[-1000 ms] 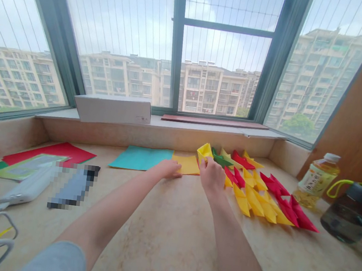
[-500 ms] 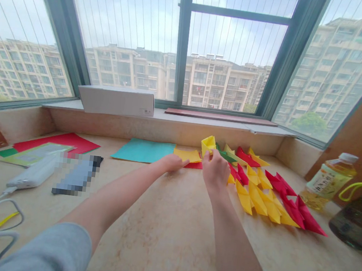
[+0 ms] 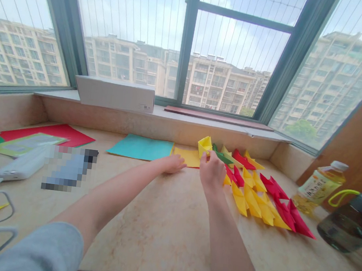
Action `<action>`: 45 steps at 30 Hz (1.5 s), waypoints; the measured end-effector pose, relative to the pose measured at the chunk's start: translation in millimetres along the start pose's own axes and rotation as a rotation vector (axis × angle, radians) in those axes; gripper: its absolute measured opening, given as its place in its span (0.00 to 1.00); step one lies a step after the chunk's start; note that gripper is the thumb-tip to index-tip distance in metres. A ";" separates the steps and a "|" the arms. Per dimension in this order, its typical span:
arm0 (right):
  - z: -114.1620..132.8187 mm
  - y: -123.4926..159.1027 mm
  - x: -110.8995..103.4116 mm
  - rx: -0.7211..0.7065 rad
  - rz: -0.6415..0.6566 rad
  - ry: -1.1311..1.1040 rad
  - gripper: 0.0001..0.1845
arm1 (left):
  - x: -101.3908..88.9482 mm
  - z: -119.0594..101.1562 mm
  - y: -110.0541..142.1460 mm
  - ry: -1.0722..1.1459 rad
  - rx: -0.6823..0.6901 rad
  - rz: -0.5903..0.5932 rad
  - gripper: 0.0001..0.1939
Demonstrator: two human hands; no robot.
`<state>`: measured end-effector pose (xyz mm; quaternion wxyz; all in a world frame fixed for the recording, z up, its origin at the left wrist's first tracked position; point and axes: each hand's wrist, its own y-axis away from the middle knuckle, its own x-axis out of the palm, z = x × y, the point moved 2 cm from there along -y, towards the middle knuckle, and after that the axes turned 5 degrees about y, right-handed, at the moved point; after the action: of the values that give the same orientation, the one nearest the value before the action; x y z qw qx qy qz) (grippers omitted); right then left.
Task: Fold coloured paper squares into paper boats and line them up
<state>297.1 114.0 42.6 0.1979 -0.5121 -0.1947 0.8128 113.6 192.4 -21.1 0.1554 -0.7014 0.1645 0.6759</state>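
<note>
My right hand (image 3: 212, 171) is closed, with its fingertips pinched at the lower edge of a yellow folded paper boat (image 3: 205, 144). My left hand (image 3: 173, 164) lies low over the counter with its fingers stretched out, beside an orange-yellow sheet (image 3: 189, 157). Red paper shows at that sheet's right edge. Left of the hand is a turquoise sheet (image 3: 140, 146). Rows of folded paper shapes stand to the right of my right hand: yellow ones (image 3: 252, 200), dark red ones (image 3: 298, 218) and a green one (image 3: 223, 154) behind.
On the right are a bottle of yellow drink (image 3: 319, 187) and a dark bottle with a green loop (image 3: 351, 222). A power bank (image 3: 24, 164) with cables, a pixelated object (image 3: 69, 172) and red sheets (image 3: 51, 132) lie left. A white box (image 3: 115, 94) sits on the sill.
My left hand has come off the orange-yellow sheet towards me, and its fingers are more spread. My right hand stays at the yellow paper boat. The view has shifted slightly.
</note>
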 end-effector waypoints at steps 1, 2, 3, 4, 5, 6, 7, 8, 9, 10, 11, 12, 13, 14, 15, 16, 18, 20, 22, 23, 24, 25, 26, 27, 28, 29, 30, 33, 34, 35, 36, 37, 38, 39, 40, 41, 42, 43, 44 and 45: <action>0.4 -0.1 0.5 -0.013 0.006 0.003 0.19 | 0.8 -0.9 -0.7 0.012 0.009 0.004 0.16; 0.8 -0.2 1.1 -0.026 0.014 0.009 0.19 | 1.4 -1.9 -1.3 0.022 0.013 0.005 0.15; 1.3 -0.3 1.9 -0.042 0.022 0.015 0.19 | 1.6 -2.9 -1.5 0.032 0.012 0.004 0.15; 1.6 -0.3 2.8 -0.058 0.031 0.023 0.18 | 1.6 -4.0 -1.3 0.041 0.007 0.000 0.15; 1.9 -0.3 4.0 -0.075 0.044 0.030 0.18 | 1.4 -5.2 -0.4 0.049 -0.002 -0.005 0.15; 2.1 -0.2 5.6 -0.093 0.063 0.035 0.18 | 1.1 -6.7 1.1 0.055 -0.012 -0.011 0.15; 2.1 -0.1 7.5 -0.112 0.088 0.038 0.18 | 0.8 -8.4 3.1 0.060 -0.025 -0.018 0.15; 2.1 0.2 9.6 -0.129 0.115 0.040 0.18 | 0.5 -10.3 5.6 0.062 -0.037 -0.025 0.16; 1.9 0.6 11.8 -0.144 0.141 0.042 0.17 | 0.1 -12.3 8.3 0.062 -0.050 -0.030 0.17; 1.6 1.0 13.9 -0.154 0.164 0.043 0.17 | -0.3 -14.3 11.0 0.060 -0.062 -0.037 0.19; 1.2 1.4 15.9 -0.161 0.182 0.045 0.17 | -0.8 -16.2 13.8 0.055 -0.074 -0.041 0.21; 0.8 1.7 17.5 -0.165 0.196 0.047 0.16 | -1.4 -18.0 16.5 0.050 -0.082 -0.044 0.22; 0.4 2.1 18.8 -0.166 0.206 0.049 0.16 | -2.1 -19.6 19.2 0.044 -0.088 -0.046 0.23; 0.0 2.3 19.9 -0.167 0.217 0.053 0.16 | -3.0 -21.0 22.1 0.038 -0.090 -0.046 0.22; -0.4 2.5 20.8 -0.167 0.227 0.058 0.16 | -3.8 -22.2 25.1 0.032 -0.090 -0.044 0.21; -0.8 2.6 21.6 -0.165 0.236 0.063 0.16 | -4.7 -23.5 28.7 0.027 -0.088 -0.040 0.20; -1.8 2.6 23.3 -0.160 0.252 0.076 0.16 | -6.2 -26.2 37.6 0.015 -0.074 -0.029 0.19; -2.9 2.5 25.6 -0.151 0.266 0.091 0.16 | -7.5 -29.9 49.3 0.000 -0.041 -0.024 0.17; -4.2 2.3 28.9 -0.147 0.277 0.104 0.16 | -8.8 -34.5 63.0 -0.019 0.009 -0.022 0.12; -4.9 2.4 30.9 -0.148 0.280 0.109 0.16 | -9.6 -37.1 70.4 -0.029 0.038 -0.019 0.10; -5.6 2.4 33.1 -0.152 0.283 0.113 0.16 | -10.5 -39.9 78.1 -0.037 0.066 -0.019 0.09; -6.3 2.6 35.3 -0.159 0.284 0.115 0.16 | -11.6 -42.6 85.9 -0.045 0.090 -0.016 0.08; -7.0 2.8 37.6 -0.167 0.286 0.116 0.16 | -12.8 -45.4 94.1 -0.050 0.115 -0.013 0.08; -7.7 3.1 39.8 -0.176 0.287 0.117 0.16 | -14.3 -48.3 102.5 -0.056 0.140 -0.011 0.07; -8.3 3.6 41.9 -0.186 0.289 0.116 0.15 | -16.1 -51.1 111.4 -0.063 0.163 -0.014 0.08; -8.8 4.2 43.8 -0.196 0.291 0.115 0.15 | -17.9 -53.9 120.7 -0.071 0.186 -0.017 0.08; -9.1 5.0 45.6 -0.207 0.295 0.113 0.14 | -19.8 -56.6 130.3 -0.077 0.210 -0.017 0.08; -8.1 8.3 49.5 -0.237 0.306 0.104 0.14 | -24.8 -63.9 158.8 -0.145 0.362 -0.035 0.06; -7.1 9.4 50.5 -0.243 0.308 0.101 0.15 | -25.9 -64.7 166.2 -0.154 0.385 -0.042 0.06; -6.0 10.4 51.4 -0.244 0.306 0.100 0.15 | -26.7 -64.6 171.5 -0.149 0.389 -0.051 0.06; -4.7 11.1 52.2 -0.239 0.303 0.101 0.15 | -27.3 -63.8 173.9 -0.130 0.384 -0.068 0.07; -3.4 11.4 52.9 -0.231 0.298 0.103 0.15 | -27.5 -62.5 173.2 -0.100 0.371 -0.081 0.08; -2.1 11.4 53.7 -0.222 0.292 0.106 0.15 | -27.5 -60.5 168.9 -0.062 0.337 -0.104 0.09; -1.0 11.2 54.5 -0.212 0.286 0.110 0.15 | -27.4 -58.2 161.4 -0.011 0.296 -0.124 0.09; 0.0 10.8 55.3 -0.204 0.281 0.114 0.15 | -26.9 -56.0 151.2 0.049 0.253 -0.137 0.11; 0.8 10.3 56.2 -0.199 0.277 0.119 0.15 | -26.2 -53.5 139.1 0.122 0.194 -0.146 0.12; 1.4 9.9 57.1 -0.195 0.274 0.126 0.15 | -25.4 -51.9 126.4 0.151 0.166 -0.152 0.14; 1.6 9.5 58.1 -0.193 0.273 0.134 0.15 | -24.5 -50.8 114.2 0.171 0.153 -0.157 0.14; 1.5 9.2 59.0 -0.191 0.274 0.143 0.15 | -23.5 -49.9 103.7 0.193 0.139 -0.163 0.15; 1.3 9.1 59.9 -0.190 0.276 0.153 0.15 | -22.2 -49.3 95.7 0.215 0.127 -0.169 0.15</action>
<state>271.0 137.4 -6.8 0.0492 -0.6106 -0.1829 0.7690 115.0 85.2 3.4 0.2373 -0.7700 0.1628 0.5695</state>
